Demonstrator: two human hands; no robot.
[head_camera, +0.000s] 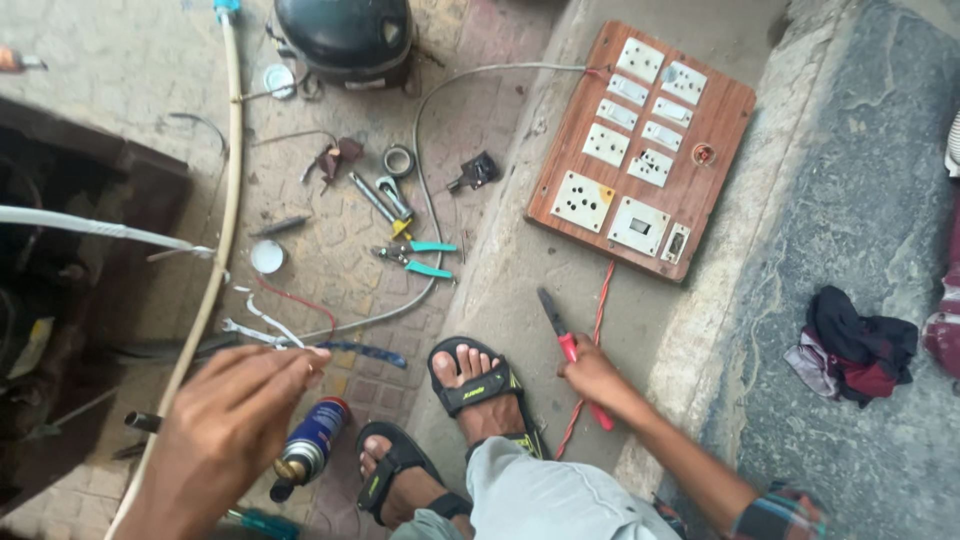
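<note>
Fingers of the right hand are clenched around the red handle of a pair of pliers, whose dark jaws point up the pale concrete strip toward a wooden switchboard fitted with white switches and sockets; a twisted red wire runs from the board's lower edge down past the hand. The left hand, raised close to the camera, pinches its fingertips on the end of a thin metal tube, and a blue gas canister with a brass nozzle lies on the paving just below it. Two feet in black sandals rest between the hands, one on the concrete, one on the paving. Farther up the paving lie teal-handled pliers, a spanner, a roll of tape and a small white cap, with a black compressor at the top edge. A long pale hose crosses the left side. A dark bundle of cloth sits on the grey stone at the right.
</note>
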